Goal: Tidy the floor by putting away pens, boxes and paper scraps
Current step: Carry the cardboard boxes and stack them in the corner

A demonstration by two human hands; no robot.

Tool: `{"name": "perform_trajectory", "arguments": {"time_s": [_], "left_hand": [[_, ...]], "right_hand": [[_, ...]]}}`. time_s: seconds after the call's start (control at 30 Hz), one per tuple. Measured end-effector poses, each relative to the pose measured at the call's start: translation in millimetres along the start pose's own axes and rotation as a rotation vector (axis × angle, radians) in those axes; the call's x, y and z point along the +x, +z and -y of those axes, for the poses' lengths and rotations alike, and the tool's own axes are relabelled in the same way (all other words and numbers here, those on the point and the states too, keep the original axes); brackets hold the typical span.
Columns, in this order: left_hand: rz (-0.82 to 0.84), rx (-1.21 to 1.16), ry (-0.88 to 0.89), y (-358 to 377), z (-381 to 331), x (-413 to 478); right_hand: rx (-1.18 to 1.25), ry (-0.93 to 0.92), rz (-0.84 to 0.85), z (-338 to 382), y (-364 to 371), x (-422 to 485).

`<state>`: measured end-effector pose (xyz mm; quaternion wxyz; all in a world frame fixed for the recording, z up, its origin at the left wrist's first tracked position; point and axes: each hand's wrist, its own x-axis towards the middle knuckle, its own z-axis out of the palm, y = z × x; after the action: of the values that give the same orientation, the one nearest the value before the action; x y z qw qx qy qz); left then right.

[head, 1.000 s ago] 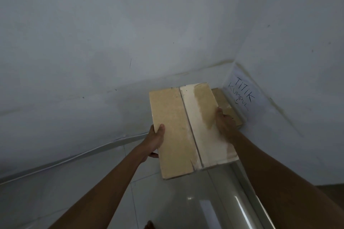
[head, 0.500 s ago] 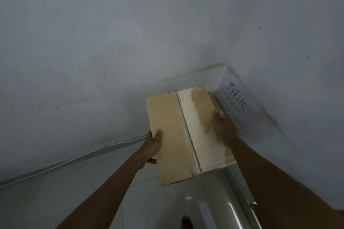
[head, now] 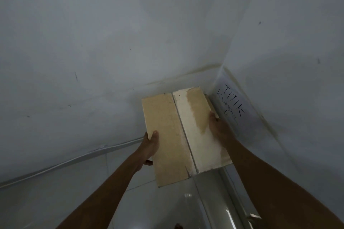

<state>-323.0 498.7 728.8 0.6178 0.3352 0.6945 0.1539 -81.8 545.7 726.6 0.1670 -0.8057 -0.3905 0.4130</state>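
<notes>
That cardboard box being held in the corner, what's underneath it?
Past the box's right edge, a strip of another brown cardboard piece shows beneath it. Glossy floor tile shows below its near edge. The rest underneath is covered.

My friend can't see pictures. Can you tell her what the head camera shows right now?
Two bare hands hold a flat, tan cardboard box with a whitish patch, the left hand on its left edge and the right hand on its right edge, near a corner of grey walls. A white paper sign with handwritten black letters is on the right wall.

Bare room corner; plain grey walls; glossy tiled floor; handwritten paper sign.
</notes>
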Motion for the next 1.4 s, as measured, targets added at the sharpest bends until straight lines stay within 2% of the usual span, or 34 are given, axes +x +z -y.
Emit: {"name": "perform_trajectory", "arguments": {"time_s": [0.9, 1.17, 1.4], "left_hand": [[0.005, 0.046, -0.025, 44, -12, 60], [0.018, 0.022, -0.030, 56, -5, 80], [0.033, -0.033, -0.034, 62, 1, 100]], "right_hand": [[0.075, 0.057, 0.008, -26, -4, 71], [0.027, 0.044, 0.008, -41, 3, 94], [0.103, 0.031, -0.006, -53, 10, 109]]}}
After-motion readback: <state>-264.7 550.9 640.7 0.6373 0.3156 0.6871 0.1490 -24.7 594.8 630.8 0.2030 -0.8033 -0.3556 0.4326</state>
